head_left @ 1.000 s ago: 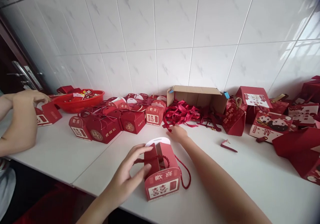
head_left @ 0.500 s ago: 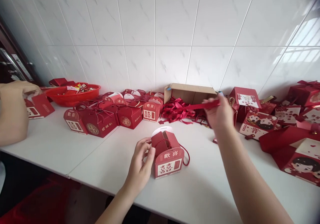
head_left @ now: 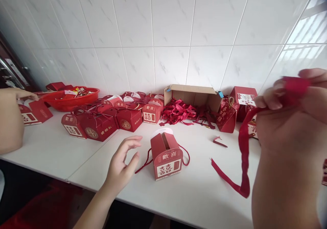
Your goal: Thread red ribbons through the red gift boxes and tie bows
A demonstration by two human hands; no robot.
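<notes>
A red gift box [head_left: 167, 156] with white panels and Chinese lettering stands upright on the white table in front of me. Its twisted red cord [head_left: 146, 162] hangs loose at both sides, and the top flaps leave a narrow slot between them. Left of the box, my left hand [head_left: 124, 162] hovers with fingers apart, touching nothing. My right hand [head_left: 288, 99] is raised at the right, its fingers closed on a dark red ribbon [head_left: 244, 154]. The ribbon's long tail hangs down and bends left toward the table.
An opened cardboard box [head_left: 195, 90] spills red ribbons [head_left: 178, 111] near the wall. Finished-looking gift boxes [head_left: 98, 127] crowd the left, beside a red basin [head_left: 68, 99] of sweets. Another person's arm [head_left: 10, 120] reaches over a box at far left. More boxes [head_left: 244, 99] stand right.
My right hand has pulled the ribbon away from the pile, up and to the right. My left hand has let go of the gift box and moved left. The cord now hangs at both sides.
</notes>
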